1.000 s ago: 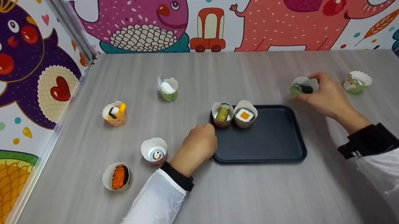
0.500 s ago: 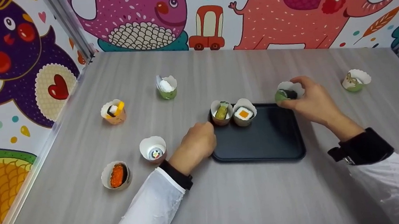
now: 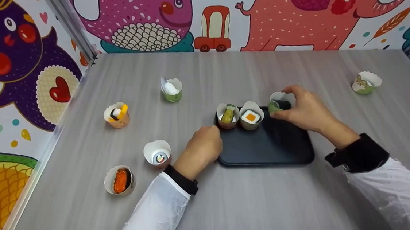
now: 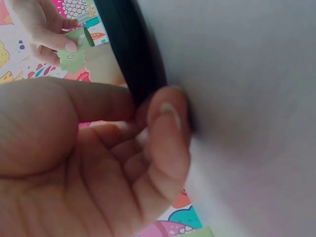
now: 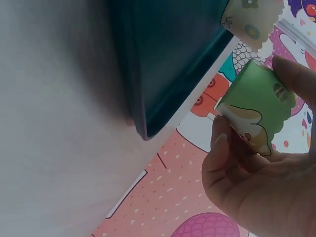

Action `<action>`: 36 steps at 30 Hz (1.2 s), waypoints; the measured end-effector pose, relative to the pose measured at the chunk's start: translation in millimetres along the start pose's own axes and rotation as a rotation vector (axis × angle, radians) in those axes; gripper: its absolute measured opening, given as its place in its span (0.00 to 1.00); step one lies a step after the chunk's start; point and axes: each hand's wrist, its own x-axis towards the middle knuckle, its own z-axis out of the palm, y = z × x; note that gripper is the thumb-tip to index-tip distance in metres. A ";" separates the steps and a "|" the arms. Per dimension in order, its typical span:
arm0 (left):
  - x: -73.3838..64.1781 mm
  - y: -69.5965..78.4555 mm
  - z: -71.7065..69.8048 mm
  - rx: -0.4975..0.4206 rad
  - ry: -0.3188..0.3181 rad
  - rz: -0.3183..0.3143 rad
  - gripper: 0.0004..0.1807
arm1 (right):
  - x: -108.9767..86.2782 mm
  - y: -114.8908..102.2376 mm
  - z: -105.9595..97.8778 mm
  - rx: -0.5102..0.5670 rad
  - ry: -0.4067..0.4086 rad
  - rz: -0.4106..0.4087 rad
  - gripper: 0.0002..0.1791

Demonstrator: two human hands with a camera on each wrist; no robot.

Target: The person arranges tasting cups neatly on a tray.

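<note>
My right hand [image 3: 309, 111] pinches a green paper cup [image 5: 266, 98] between thumb and fingers. The cup holds a piece of dark sushi [image 3: 281, 104] and hangs over the back right part of a black tray [image 3: 266, 150]. In the right wrist view the cup is tilted and apart from the tray. My left hand [image 3: 203, 146] holds the tray's left edge, with the rim [image 4: 133, 54] between thumb and curled fingers in the left wrist view. On the tray's back left corner stand a cup with a yellow-green topping [image 3: 228, 115] and a cup with a square white roll [image 3: 251, 117].
Left of the tray stand cups with orange roe sushi [image 3: 122, 180], a small round roll [image 3: 160, 158] and yellow-topped sushi [image 3: 119, 113]. A green cup with something white [image 3: 171, 88] stands farther back. Another green cup [image 3: 365, 83] is far right. A cartoon wall [image 3: 234, 17] bounds the table.
My right hand has carried the green cup leftward, from the table right of the tray to above its back right part. The left hand stays on the tray's edge.
</note>
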 end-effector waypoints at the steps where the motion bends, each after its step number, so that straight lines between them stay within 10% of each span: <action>1: 0.2 -0.1 0.1 0.000 -0.001 -0.001 0.11 | 0.1 -0.5 1.1 -0.001 -0.005 0.003 0.42; 36: 0.7 -1.5 0.0 -0.007 -0.003 0.014 0.12 | -0.3 -2.1 8.3 -0.029 -0.183 0.032 0.53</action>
